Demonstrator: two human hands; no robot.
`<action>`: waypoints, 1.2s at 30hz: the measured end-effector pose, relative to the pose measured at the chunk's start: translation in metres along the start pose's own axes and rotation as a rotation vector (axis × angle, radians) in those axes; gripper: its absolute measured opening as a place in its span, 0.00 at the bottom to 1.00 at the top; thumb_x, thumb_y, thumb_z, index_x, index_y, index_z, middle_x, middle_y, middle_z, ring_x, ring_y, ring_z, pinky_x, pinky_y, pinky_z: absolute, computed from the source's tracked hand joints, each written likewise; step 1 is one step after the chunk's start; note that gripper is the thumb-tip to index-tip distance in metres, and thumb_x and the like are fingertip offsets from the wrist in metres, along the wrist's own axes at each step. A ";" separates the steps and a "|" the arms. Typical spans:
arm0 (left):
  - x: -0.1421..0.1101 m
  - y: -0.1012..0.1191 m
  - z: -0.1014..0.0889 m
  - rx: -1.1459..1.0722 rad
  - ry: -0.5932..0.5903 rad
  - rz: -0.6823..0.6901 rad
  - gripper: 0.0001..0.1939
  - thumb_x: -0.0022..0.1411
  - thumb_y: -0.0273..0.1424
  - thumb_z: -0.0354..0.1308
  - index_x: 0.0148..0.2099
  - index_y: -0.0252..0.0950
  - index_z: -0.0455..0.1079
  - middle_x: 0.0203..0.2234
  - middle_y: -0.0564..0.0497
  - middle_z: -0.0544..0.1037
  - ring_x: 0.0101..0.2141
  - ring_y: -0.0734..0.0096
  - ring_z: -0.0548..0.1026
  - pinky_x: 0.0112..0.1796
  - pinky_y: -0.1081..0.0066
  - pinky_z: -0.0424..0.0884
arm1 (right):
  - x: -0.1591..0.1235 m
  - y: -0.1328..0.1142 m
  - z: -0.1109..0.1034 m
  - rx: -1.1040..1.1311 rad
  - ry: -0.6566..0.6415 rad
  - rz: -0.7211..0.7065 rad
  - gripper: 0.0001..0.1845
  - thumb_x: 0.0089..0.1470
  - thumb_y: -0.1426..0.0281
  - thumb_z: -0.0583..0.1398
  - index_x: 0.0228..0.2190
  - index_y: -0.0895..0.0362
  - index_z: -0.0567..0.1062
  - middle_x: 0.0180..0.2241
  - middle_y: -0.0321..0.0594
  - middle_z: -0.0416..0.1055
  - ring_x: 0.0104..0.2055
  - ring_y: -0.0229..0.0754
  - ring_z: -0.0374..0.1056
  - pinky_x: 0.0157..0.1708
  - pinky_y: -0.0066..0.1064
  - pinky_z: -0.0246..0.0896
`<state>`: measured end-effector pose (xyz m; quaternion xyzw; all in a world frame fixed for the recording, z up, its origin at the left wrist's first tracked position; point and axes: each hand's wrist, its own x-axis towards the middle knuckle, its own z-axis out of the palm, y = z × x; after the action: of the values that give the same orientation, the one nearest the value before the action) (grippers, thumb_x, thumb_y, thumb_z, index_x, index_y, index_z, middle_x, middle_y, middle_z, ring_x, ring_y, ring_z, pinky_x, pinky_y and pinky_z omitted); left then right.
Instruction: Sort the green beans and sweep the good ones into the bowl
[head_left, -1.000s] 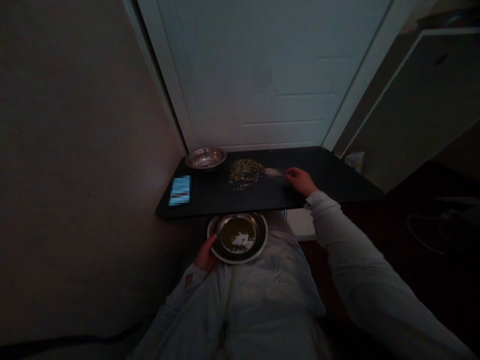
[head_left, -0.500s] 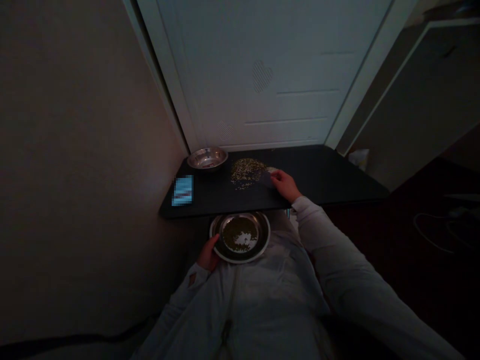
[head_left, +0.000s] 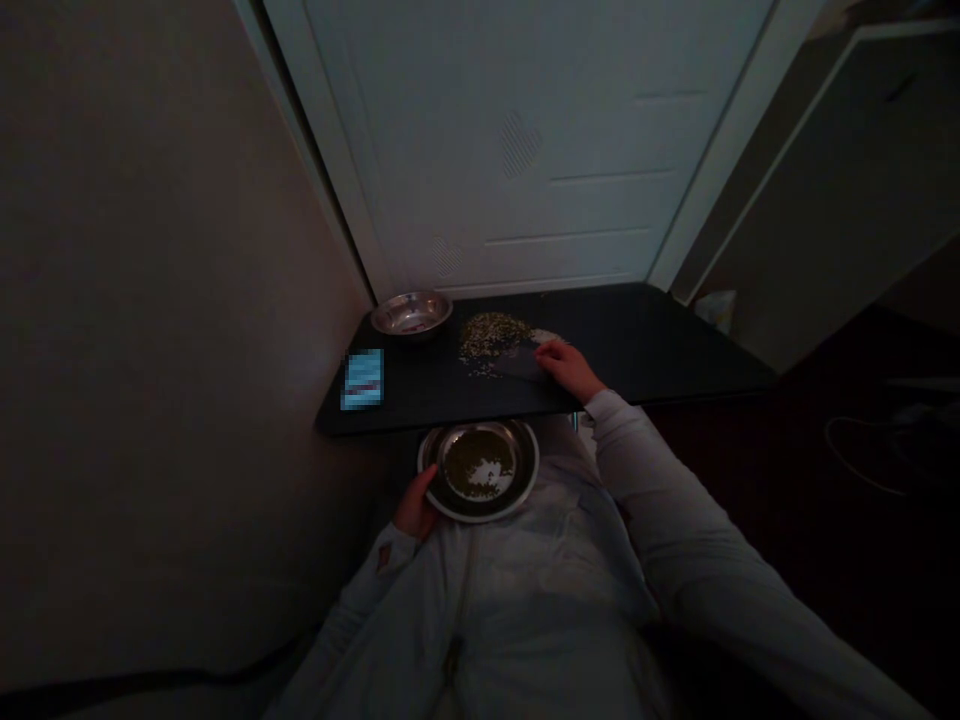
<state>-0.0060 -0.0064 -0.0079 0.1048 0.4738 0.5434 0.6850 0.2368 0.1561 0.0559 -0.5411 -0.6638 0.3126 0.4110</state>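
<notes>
My left hand point(head_left: 417, 504) is closed on the left rim of a steel bowl point(head_left: 529, 480) at my lap, just below the table's front edge. Green grains, perhaps mung beans point(head_left: 469, 456), cover part of its bottom, and a bright bare patch shows. My right hand point(head_left: 568, 366) pinches a thin greyish card-like sheet point(head_left: 520, 363) low over the table. The sheet's left end lies by the near side of a mixed pile of green and pale grains point(head_left: 493, 333). A small whitish heap point(head_left: 550, 337) sits just behind my right fingers.
The dark table point(head_left: 637, 335) stands against a white door point(head_left: 570, 120). At its back left is a second steel bowl point(head_left: 412, 316). A pixelated bluish rectangle point(head_left: 362, 379) lies near the left edge. A wall point(head_left: 187, 300) rises close on the left.
My right hand has moved left from the far side of the whitish heap to its near side, and the sheet now shows beside the grain pile. My left hand keeps its hold on the bowl.
</notes>
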 end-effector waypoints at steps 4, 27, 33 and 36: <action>0.001 0.000 0.000 0.005 0.011 -0.011 0.09 0.52 0.30 0.50 0.30 0.34 0.71 0.28 0.48 0.79 0.48 0.64 0.65 0.50 0.67 0.60 | -0.002 -0.001 0.000 0.055 -0.016 -0.008 0.09 0.39 0.66 0.53 0.25 0.58 0.67 0.21 0.35 0.64 0.25 0.36 0.60 0.29 0.29 0.54; 0.004 -0.004 0.026 0.135 -0.130 -0.137 0.09 0.48 0.29 0.54 0.33 0.34 0.71 0.30 0.45 0.78 0.47 0.56 0.66 0.48 0.61 0.60 | -0.017 -0.008 -0.002 0.028 -0.120 -0.006 0.08 0.37 0.67 0.54 0.23 0.58 0.67 0.19 0.31 0.63 0.22 0.32 0.58 0.25 0.25 0.52; 0.013 -0.008 0.033 0.217 -0.121 -0.191 0.07 0.48 0.28 0.53 0.29 0.33 0.72 0.24 0.46 0.78 0.43 0.55 0.70 0.46 0.60 0.63 | -0.019 -0.010 -0.002 -0.009 -0.144 -0.015 0.08 0.37 0.68 0.54 0.24 0.58 0.68 0.19 0.31 0.63 0.22 0.32 0.57 0.25 0.24 0.51; 0.016 -0.009 0.028 0.217 -0.123 -0.156 0.07 0.49 0.27 0.53 0.28 0.33 0.71 0.23 0.46 0.78 0.43 0.55 0.70 0.45 0.60 0.63 | -0.019 -0.009 -0.001 -0.019 -0.149 -0.017 0.08 0.38 0.68 0.55 0.24 0.58 0.68 0.18 0.30 0.63 0.23 0.32 0.58 0.25 0.24 0.51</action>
<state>0.0202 0.0144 -0.0077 0.1742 0.4936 0.4267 0.7376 0.2355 0.1358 0.0600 -0.5145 -0.7002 0.3422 0.3577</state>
